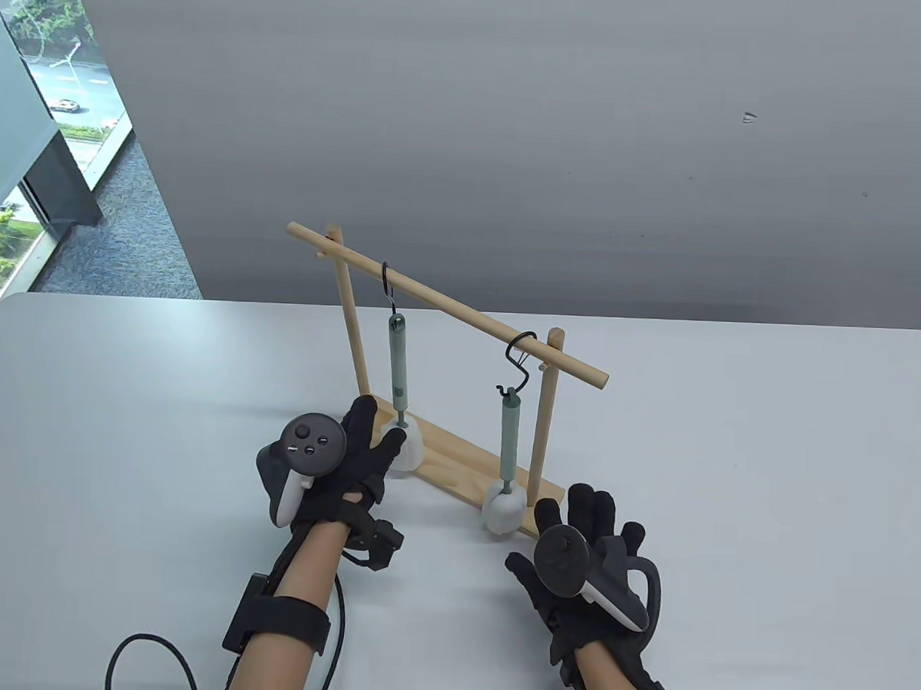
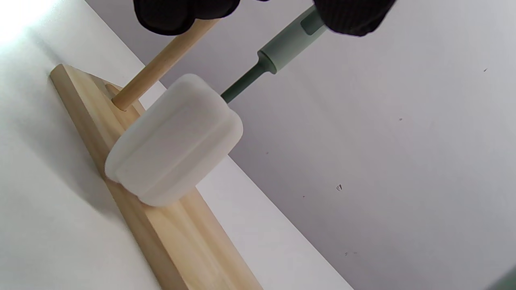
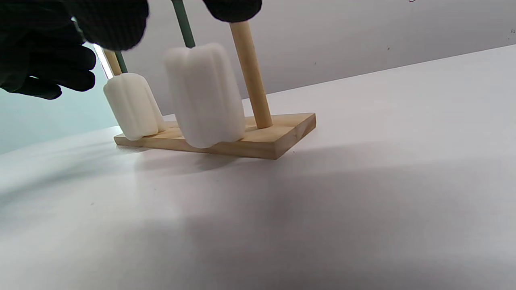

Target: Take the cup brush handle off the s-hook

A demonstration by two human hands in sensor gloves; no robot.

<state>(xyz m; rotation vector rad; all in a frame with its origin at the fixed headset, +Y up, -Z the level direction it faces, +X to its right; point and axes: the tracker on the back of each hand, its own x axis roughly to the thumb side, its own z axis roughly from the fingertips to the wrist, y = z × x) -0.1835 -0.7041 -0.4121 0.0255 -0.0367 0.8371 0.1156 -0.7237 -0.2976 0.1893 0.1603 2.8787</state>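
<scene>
Left hand point(image 1: 351, 462), fingers spread by the white sponge head, is nearest the left sage-green cup brush point(image 1: 397, 373), hanging upright from its black s-hook point(image 1: 388, 282) directly above; right hand point(image 1: 574, 553) hovers open.

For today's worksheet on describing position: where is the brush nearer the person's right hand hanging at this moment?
In the table view, the right-hand brush hangs from the black hook at the rail's right end, beside the right wooden post, just beyond the right hand.
</scene>
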